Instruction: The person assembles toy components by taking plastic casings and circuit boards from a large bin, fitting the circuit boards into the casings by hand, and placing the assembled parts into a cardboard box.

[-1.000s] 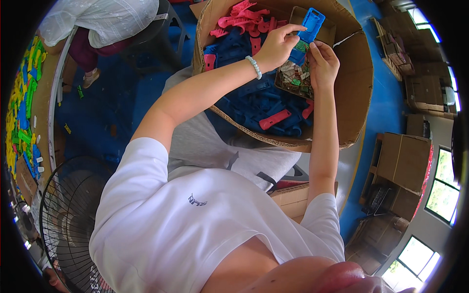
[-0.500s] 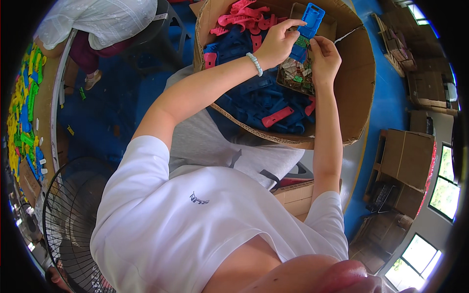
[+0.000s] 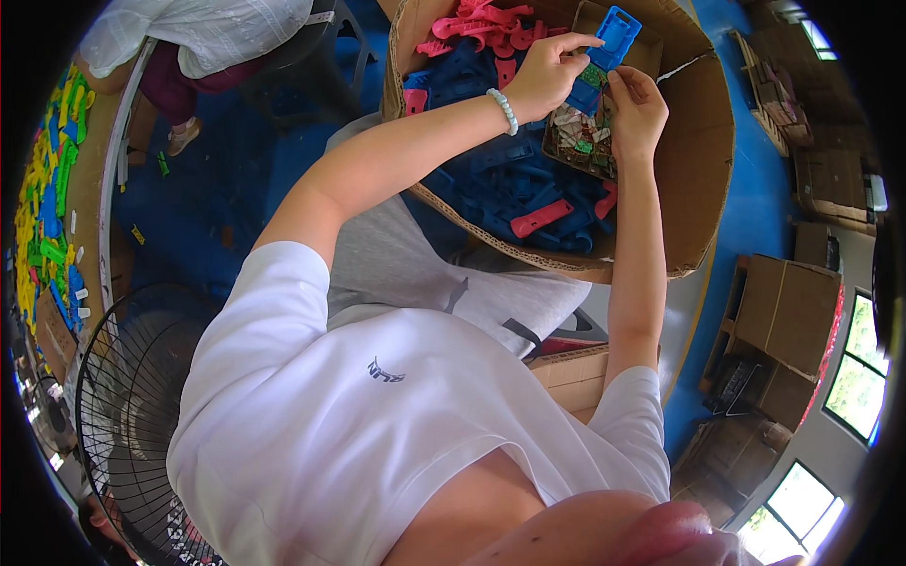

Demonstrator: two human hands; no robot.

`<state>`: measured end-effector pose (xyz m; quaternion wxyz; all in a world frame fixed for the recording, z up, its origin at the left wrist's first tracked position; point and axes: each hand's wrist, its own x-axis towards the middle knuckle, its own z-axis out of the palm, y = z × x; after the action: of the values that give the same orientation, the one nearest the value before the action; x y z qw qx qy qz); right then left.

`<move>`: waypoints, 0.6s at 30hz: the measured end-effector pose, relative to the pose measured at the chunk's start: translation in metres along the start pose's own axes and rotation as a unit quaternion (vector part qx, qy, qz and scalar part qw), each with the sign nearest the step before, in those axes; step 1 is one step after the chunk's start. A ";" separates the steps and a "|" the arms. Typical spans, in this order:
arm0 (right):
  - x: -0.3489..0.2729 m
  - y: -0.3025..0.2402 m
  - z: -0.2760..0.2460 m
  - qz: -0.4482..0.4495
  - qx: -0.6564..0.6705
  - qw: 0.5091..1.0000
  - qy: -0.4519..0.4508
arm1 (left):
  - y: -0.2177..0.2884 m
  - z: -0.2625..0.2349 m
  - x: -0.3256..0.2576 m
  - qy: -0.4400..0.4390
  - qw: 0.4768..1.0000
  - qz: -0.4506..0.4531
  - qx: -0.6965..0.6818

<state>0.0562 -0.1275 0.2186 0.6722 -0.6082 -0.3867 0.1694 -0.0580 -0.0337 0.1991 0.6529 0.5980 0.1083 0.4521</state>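
My left hand, a bead bracelet on its wrist, is closed around the lower end of a light blue flat plastic part and holds it up over a large cardboard box. My right hand pinches a small green piece against the bottom of that part. Under both hands a small cardboard tray of little green and white pieces rests on the pile in the box. The pile is dark blue parts and pink parts.
A floor fan stands at the lower left. On the left, a bench carries yellow, green and blue parts, and another person sits at the upper left. Cardboard boxes are stacked on the blue floor at the right.
My right hand has risen a little toward the bottom of the blue part. My left hand keeps its hold on the part, almost in the same place.
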 end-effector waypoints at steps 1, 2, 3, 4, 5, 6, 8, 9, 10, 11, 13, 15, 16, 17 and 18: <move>0.000 -0.001 0.001 0.008 0.012 1.000 0.004 | 0.001 0.000 0.002 -0.002 1.000 0.005 -0.010; -0.001 -0.001 0.000 0.016 0.024 1.000 0.008 | 0.001 -0.001 0.003 -0.004 1.000 0.007 -0.010; -0.002 -0.005 0.000 0.015 0.024 1.000 0.008 | 0.003 -0.003 0.002 -0.005 1.000 0.008 0.007; -0.002 -0.009 0.000 0.036 0.064 0.997 -0.008 | 0.004 -0.004 0.002 -0.006 1.000 0.009 0.023; -0.001 -0.012 0.000 0.058 0.103 0.993 -0.024 | 0.005 -0.007 0.003 -0.007 1.000 0.009 0.023; -0.001 -0.014 -0.001 0.058 0.102 0.993 -0.022 | 0.007 -0.007 0.002 -0.014 0.999 0.005 0.032; -0.001 -0.016 -0.003 0.057 0.075 0.995 -0.034 | 0.009 -0.006 0.000 -0.022 0.999 0.001 0.041; 0.000 -0.015 -0.005 0.056 0.075 0.995 -0.032 | 0.009 -0.007 -0.001 -0.028 0.998 -0.001 0.048; 0.000 -0.014 -0.007 0.068 0.075 0.994 -0.037 | 0.009 -0.006 -0.001 -0.035 0.998 -0.002 0.055; 0.002 -0.013 -0.009 0.079 0.075 0.993 -0.041 | 0.009 -0.005 0.001 -0.036 0.998 -0.002 0.055; 0.003 -0.012 -0.012 0.078 0.087 0.993 -0.036 | 0.007 -0.002 0.001 -0.046 0.998 0.021 0.030; 0.003 -0.012 -0.013 0.076 0.098 0.992 -0.032 | 0.008 -0.004 0.001 -0.060 0.997 0.021 0.041; 0.003 -0.013 -0.013 0.082 0.091 0.992 -0.027 | 0.010 -0.006 0.002 -0.073 0.996 0.022 0.052; 0.002 -0.014 -0.013 0.088 0.084 0.992 -0.023 | 0.011 -0.008 0.003 -0.073 0.996 0.022 0.052; 0.002 -0.014 -0.014 0.087 0.084 0.992 -0.023 | 0.011 -0.011 0.005 -0.088 0.994 0.003 0.069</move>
<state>0.0643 -0.1383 0.2333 0.6941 -0.5772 -0.3321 0.2734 -0.0678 -0.0234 0.2079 0.6157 0.6793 0.0799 0.3912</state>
